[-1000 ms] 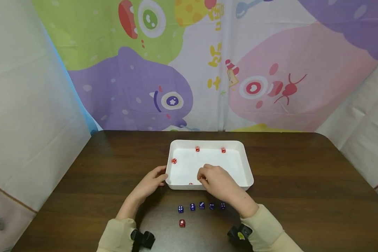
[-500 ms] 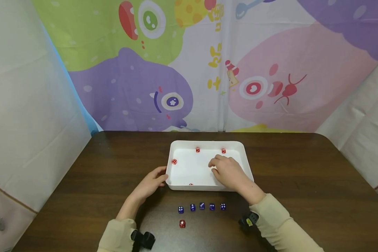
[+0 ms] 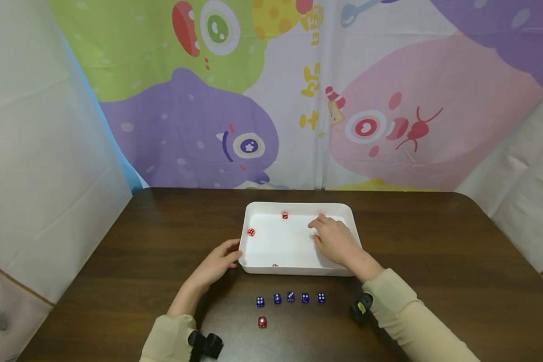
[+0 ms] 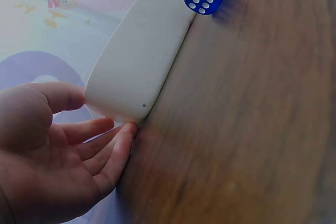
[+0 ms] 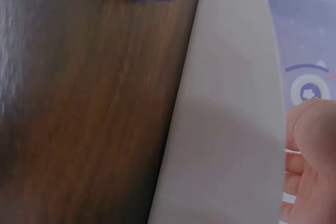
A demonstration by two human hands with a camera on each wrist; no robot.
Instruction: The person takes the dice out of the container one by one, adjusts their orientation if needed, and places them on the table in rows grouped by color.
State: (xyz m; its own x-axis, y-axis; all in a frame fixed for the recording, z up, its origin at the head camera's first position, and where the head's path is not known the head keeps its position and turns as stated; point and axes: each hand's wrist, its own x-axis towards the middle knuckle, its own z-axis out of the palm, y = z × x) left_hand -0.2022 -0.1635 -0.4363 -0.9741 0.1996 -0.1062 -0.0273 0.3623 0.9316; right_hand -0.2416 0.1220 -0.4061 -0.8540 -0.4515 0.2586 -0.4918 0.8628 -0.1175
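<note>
A shallow white tray stands on the table with several red dice in it. My left hand rests against the tray's left front corner, its thumb near the rim and fingers along the outside wall. Over the tray's right half reaches my right hand, fingers loosely bent and apart. Its fingertips are close to a red die by the back wall, partly hidden by the hand; contact cannot be told. More red dice lie by the back wall, the left wall and the front rim.
Several blue dice form a row on the brown table in front of the tray. Nearer the front edge lies one red die. A printed cartoon curtain hangs behind the table.
My right hand has moved from the tray's front rim back and right toward the red die at the back right, its fingers spreading. The left hand has stayed at the tray's corner.
</note>
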